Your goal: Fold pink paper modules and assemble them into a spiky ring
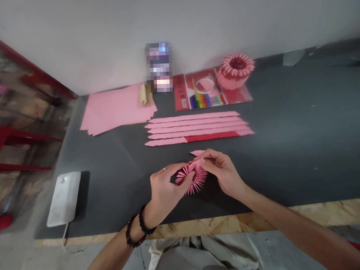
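Between my hands is a small ring of folded pink paper pieces (200, 182), its points fanning outward. My left hand (167, 186) is closed on its left side, with the thumb across the middle; dark bead bracelets circle that wrist. At the ring's upper right edge, the fingers of my right hand (225, 171) pinch its pink paper. A pointed pink paper piece (197, 153) lies just beyond the right fingers, partly covered by them. Farther back, several long rows of nested pink paper pieces (194, 122) lie side by side, the nearest with a red section (212, 136).
Pink paper sheets (114, 109) lie at the back left under a beige object (144, 95). A blurred-out upright item (159, 66) leans on the wall. A pink paper vase-like form (235, 72) stands on a red packet (184, 91). A corded white device (64, 198) sits left.
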Demonstrator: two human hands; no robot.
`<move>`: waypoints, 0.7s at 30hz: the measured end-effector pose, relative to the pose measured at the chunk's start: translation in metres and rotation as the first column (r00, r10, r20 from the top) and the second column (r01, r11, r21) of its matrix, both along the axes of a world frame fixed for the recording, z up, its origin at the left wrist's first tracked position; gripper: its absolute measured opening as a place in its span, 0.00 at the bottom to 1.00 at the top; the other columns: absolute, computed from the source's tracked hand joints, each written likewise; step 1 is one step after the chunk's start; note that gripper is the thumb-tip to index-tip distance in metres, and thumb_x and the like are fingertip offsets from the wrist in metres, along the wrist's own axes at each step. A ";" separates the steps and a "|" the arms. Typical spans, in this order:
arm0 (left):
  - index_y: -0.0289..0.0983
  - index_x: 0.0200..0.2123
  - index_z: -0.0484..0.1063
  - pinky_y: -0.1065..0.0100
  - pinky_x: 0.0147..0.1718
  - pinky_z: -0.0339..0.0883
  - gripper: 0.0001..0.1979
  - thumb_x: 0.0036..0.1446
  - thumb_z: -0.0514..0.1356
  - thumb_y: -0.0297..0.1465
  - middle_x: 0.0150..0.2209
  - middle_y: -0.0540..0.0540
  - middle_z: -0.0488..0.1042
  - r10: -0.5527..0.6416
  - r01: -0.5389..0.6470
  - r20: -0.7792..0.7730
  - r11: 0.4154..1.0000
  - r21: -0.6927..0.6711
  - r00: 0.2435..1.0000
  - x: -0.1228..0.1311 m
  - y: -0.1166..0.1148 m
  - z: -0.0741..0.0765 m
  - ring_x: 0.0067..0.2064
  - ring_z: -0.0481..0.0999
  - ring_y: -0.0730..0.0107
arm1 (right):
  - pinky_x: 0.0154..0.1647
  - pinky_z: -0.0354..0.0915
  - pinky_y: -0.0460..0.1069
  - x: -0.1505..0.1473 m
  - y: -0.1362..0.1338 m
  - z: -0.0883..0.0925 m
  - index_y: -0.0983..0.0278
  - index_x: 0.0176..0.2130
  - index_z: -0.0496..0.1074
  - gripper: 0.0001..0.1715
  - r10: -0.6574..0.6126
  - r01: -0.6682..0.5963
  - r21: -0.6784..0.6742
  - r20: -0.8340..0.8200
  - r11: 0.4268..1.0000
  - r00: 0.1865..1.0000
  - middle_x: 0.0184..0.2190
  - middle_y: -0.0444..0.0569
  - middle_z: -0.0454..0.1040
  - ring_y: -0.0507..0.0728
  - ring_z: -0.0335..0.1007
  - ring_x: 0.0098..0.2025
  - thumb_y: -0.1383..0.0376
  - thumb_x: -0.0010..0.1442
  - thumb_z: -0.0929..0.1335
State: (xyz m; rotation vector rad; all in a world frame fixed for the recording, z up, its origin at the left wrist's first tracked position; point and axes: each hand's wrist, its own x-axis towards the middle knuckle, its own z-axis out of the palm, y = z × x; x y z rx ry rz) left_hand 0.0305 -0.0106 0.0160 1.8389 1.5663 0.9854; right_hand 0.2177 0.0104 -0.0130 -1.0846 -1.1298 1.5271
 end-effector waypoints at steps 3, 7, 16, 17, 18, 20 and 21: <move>0.41 0.39 0.84 0.68 0.38 0.76 0.06 0.57 0.68 0.31 0.37 0.49 0.87 -0.012 0.011 -0.004 0.999 -0.031 1.000 -0.001 0.000 -0.001 0.34 0.85 0.66 | 0.52 0.72 0.55 0.001 0.001 0.000 0.59 0.36 0.79 0.14 0.007 -0.007 -0.014 0.005 1.000 1.000 0.40 0.48 0.82 0.58 0.79 0.45 0.52 0.62 0.74; 0.42 0.38 0.84 0.67 0.38 0.76 0.05 0.56 0.69 0.32 0.35 0.49 0.87 -0.011 0.010 -0.016 0.997 -0.077 1.000 -0.001 0.001 0.001 0.33 0.84 0.66 | 0.51 0.73 0.55 0.002 0.002 0.000 0.60 0.34 0.79 0.16 0.031 -0.030 -0.056 0.013 0.998 0.999 0.39 0.48 0.83 0.58 0.79 0.42 0.50 0.61 0.75; 0.41 0.36 0.84 0.69 0.33 0.75 0.05 0.56 0.69 0.33 0.32 0.50 0.86 -0.023 0.034 0.059 0.980 -0.194 0.998 -0.002 0.004 0.005 0.29 0.83 0.67 | 0.45 0.73 0.51 0.000 0.001 0.001 0.59 0.34 0.82 0.13 -0.005 0.004 -0.088 -0.015 0.996 1.000 0.36 0.46 0.83 0.55 0.78 0.38 0.52 0.59 0.76; 0.40 0.36 0.84 0.70 0.32 0.75 0.05 0.56 0.69 0.33 0.32 0.50 0.86 -0.023 0.038 0.076 0.978 -0.203 0.997 -0.002 0.004 0.005 0.29 0.83 0.68 | 0.44 0.73 0.50 0.000 0.002 0.001 0.59 0.33 0.82 0.14 -0.005 0.004 -0.090 -0.011 0.996 1.000 0.35 0.46 0.83 0.55 0.78 0.37 0.52 0.59 0.76; 0.40 0.36 0.84 0.70 0.32 0.74 0.05 0.56 0.69 0.32 0.32 0.50 0.86 -0.025 0.042 0.088 0.978 -0.205 0.996 -0.002 0.004 0.005 0.29 0.83 0.68 | 0.43 0.73 0.50 0.000 0.002 0.001 0.59 0.33 0.82 0.14 -0.005 0.005 -0.095 -0.008 0.995 1.000 0.35 0.46 0.83 0.55 0.78 0.37 0.52 0.58 0.77; 0.39 0.36 0.84 0.71 0.32 0.74 0.05 0.56 0.68 0.31 0.32 0.50 0.86 -0.024 0.043 0.098 0.979 -0.201 0.995 -0.002 0.004 0.004 0.29 0.83 0.68 | 0.42 0.72 0.50 0.000 0.002 0.001 0.59 0.33 0.82 0.14 -0.007 0.006 -0.108 -0.007 0.994 1.000 0.35 0.46 0.83 0.55 0.77 0.36 0.51 0.58 0.77; 0.39 0.36 0.84 0.71 0.32 0.75 0.05 0.55 0.69 0.31 0.32 0.50 0.86 -0.022 0.042 0.101 0.979 -0.202 0.995 -0.002 0.004 0.004 0.29 0.83 0.69 | 0.42 0.72 0.49 0.000 0.002 0.001 0.59 0.34 0.82 0.14 -0.006 0.005 -0.114 -0.007 0.993 1.000 0.35 0.46 0.83 0.55 0.77 0.36 0.51 0.58 0.77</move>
